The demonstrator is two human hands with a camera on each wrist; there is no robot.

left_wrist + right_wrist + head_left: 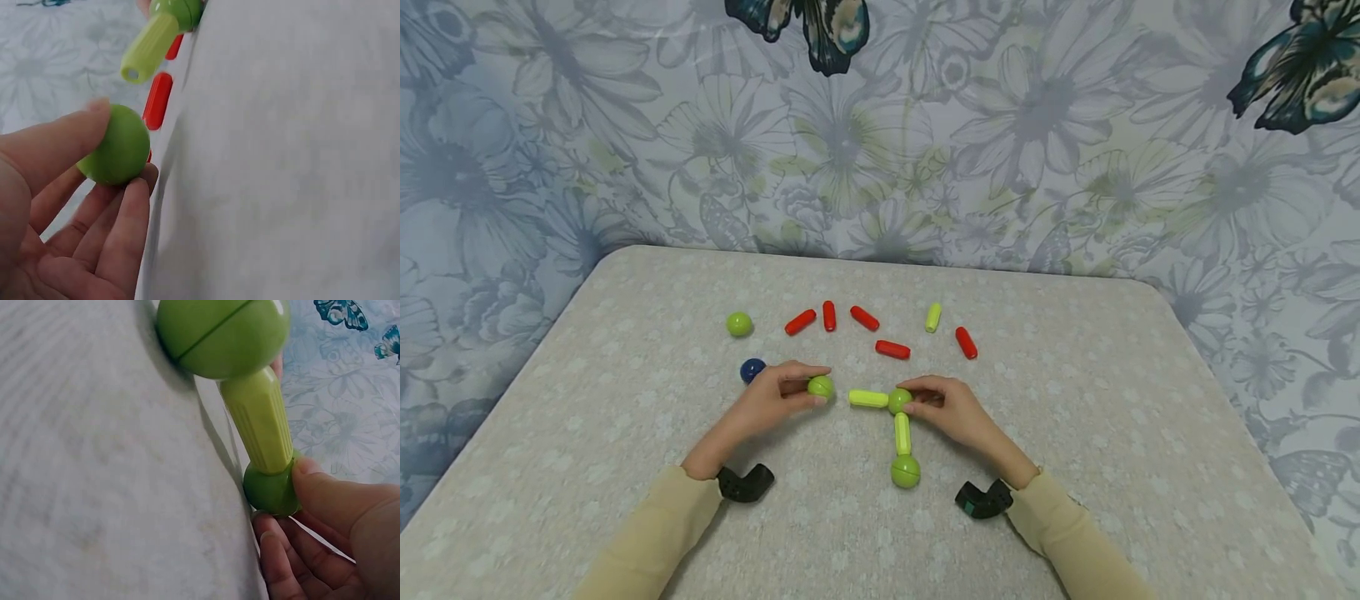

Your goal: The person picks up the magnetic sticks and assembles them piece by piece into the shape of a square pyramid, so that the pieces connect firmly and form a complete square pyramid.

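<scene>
As the left hand (pixel 767 402) pinches a green ball (pixel 821 387), the right hand (pixel 957 412) grips a ball-and-rod piece (pixel 902 435). Red rods (pixel 864 318) lie farther off.

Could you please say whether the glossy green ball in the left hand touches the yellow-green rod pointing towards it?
Apart: the head view shows pale tabletop between the green ball and the near end of the yellow-green rod.

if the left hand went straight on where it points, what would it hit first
Probably the free end of the attached lime-yellow rod, met by the green ball that the left hand pinches; relative height is unclear.
</scene>
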